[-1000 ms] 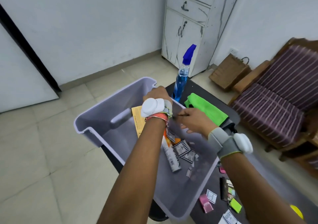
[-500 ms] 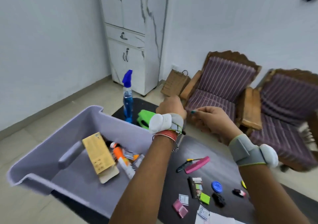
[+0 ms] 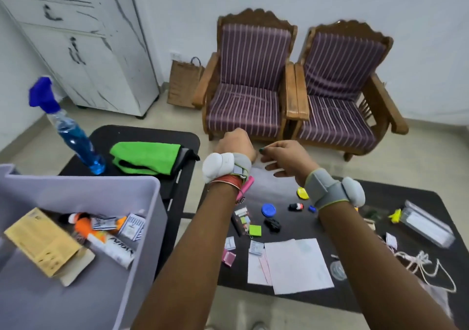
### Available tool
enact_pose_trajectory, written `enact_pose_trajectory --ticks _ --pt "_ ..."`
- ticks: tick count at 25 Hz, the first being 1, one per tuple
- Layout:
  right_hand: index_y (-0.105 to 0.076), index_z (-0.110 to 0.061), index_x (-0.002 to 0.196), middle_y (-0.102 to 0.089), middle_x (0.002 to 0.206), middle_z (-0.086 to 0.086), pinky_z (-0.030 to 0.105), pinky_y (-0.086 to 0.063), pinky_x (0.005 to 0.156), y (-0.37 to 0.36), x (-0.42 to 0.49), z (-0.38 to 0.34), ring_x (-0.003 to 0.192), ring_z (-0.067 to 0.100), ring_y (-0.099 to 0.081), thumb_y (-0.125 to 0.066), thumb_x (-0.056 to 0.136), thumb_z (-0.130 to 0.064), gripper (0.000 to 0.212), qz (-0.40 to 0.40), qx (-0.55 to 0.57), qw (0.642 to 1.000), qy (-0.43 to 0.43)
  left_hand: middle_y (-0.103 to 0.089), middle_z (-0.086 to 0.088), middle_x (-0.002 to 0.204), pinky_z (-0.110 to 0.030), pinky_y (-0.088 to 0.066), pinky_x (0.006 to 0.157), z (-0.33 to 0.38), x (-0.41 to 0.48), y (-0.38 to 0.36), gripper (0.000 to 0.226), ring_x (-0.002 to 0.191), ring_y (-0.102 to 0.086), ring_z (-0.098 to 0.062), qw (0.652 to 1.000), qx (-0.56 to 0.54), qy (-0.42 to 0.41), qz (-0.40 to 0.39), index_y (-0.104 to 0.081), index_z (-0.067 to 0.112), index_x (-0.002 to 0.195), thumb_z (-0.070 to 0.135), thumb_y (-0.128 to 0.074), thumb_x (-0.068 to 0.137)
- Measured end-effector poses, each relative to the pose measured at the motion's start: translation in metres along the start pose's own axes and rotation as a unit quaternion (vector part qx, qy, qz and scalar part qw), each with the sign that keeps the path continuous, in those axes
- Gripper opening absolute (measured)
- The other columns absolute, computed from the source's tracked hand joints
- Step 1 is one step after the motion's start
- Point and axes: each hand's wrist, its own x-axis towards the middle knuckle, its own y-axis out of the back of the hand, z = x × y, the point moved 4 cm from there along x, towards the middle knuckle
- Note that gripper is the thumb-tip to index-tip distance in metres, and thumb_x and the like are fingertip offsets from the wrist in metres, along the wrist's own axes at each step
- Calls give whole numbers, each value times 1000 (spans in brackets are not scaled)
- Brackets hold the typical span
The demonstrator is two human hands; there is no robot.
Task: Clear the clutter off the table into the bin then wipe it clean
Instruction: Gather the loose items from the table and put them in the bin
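While the right hand hangs slack and empty, the left hand curled, contents untellable, the clutter lies on the bench just bodyward, bin leftward.

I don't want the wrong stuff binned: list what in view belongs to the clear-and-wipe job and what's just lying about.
Job:
- bin, table
- clutter: white papers, blue cap, pink comb, green sticky notes, white cord
- for wiping: green cloth, spray bottle

Lying about:
- striped armchairs
- white cupboard
- woven bag
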Motion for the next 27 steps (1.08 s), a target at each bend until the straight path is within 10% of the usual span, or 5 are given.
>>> enact_pose_trajectory --ticks 14,27 --pt "-65 -13 72 -73 94 15 42 -59 81 -10 124 160 90 32 -70 -58 86 -29 23 -24 -58 992 -106 -63 -11 116 -39 -53 88 -22 63 -181 22 105 -62 -32 995 65 28 -70 -69 14 106 26 -63 88" --pt "-61 -12 69 -62 74 13 24 -37 63 -146 263 286 80 37 -58 -59 83 -18 15 -49 -104 985 -128 -50 -20 127 -44 -47 92 -160 168 -353 37 115 -52 -41 990 60 95 -82 -49 15 128 10 -50 91"
